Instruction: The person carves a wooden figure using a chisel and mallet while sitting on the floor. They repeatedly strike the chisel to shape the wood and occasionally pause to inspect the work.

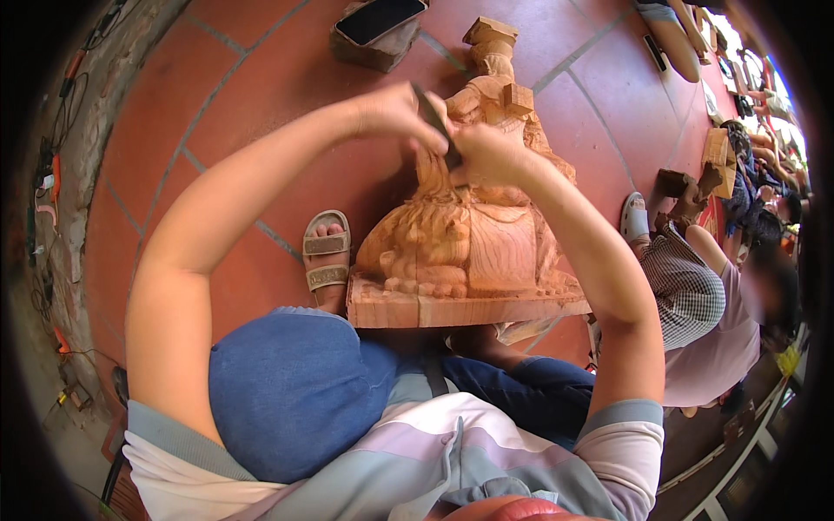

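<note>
A carved wooden statue [499, 243] lies in front of me, its flat base nearest my legs and its head at the far end. Both hands are over its left side, at a slim upright part of the carving. Between them runs a dark strip [429, 113] that looks like sandpaper. My left hand [387, 113] is closed on its far end, slightly blurred. My right hand [488, 154] pinches the near end, close against the carved wood. Fingers and strip hide the spot where it meets the carving.
A phone [379, 21] rests on a block [378, 48] beyond the statue. My sandalled foot [327, 252] stands left of the base. A seated person [708, 304] works at the right, near another wooden piece [718, 156]. Cables [56, 178] run along the left wall. Red tiles [234, 148] cover the floor.
</note>
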A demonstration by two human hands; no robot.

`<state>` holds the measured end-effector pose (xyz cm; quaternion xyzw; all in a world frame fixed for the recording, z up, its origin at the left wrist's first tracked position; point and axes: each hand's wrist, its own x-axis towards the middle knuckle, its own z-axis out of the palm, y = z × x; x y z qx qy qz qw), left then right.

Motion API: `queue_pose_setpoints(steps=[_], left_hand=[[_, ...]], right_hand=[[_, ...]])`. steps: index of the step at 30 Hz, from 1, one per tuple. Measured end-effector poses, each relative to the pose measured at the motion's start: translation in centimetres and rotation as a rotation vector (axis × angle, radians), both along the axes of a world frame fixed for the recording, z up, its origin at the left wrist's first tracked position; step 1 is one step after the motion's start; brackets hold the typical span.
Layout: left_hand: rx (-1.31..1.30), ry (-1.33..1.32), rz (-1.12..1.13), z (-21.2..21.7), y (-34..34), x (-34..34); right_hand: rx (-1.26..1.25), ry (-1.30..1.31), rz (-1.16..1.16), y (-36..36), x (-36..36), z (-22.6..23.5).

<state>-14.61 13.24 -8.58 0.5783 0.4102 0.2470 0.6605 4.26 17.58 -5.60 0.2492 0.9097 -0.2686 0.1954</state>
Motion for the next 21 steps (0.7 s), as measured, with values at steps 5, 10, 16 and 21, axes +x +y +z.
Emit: queue_pose_setpoints(steps=[5,10,16,21], left_hand=[[0.067,0.206,0.219,-0.2,0.9,0.3],[0.121,0.072,0.18,-1.2,-2.0,1.9],[0.29,0.082,0.342,-1.1,1.4,1.3],[0.122,-0.039,0.444,4.7,-0.5,0.2]], right_hand=[[-0.021,-0.045,-0.037,2.9,-1.3,-1.6],[0.066,0.171,0.047,0.1,0.7,-0.2],[-0.059,0.439,-0.108,3.8,0.5,-3.4],[-0.309,0.49,-0.352,2.0,-0.4,2.3]])
